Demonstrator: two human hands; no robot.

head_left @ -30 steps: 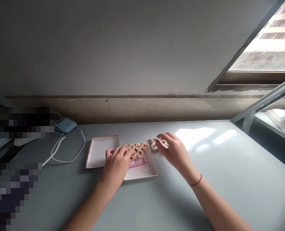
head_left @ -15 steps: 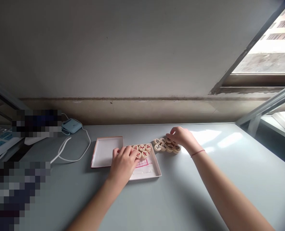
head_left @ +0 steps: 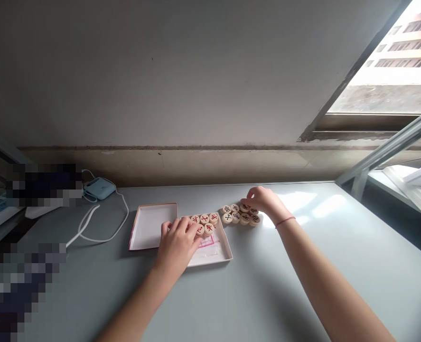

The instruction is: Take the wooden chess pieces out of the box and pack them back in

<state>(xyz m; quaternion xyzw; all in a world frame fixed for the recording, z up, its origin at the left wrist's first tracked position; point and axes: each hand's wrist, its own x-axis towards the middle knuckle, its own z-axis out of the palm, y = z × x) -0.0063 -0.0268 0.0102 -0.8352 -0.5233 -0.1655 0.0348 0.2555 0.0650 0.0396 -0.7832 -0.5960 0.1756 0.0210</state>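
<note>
Visibly, left hand (head_left: 176,242) lay over red pieces (head_left: 204,218), right hand (head_left: 265,202) touched black pieces (head_left: 235,217), two o'clock from box (head_left: 212,259); both grips indeterminable.

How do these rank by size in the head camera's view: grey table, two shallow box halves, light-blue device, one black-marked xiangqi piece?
1. Grey table
2. Left box half and right box half: partly hidden, too alike to rank
3. Light-blue device
4. Black-marked xiangqi piece

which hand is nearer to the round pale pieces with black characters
Right. The right hand is at the back right end of the round pale pieces with black characters; the left hand is to their left, over the shallow white open box.
</note>
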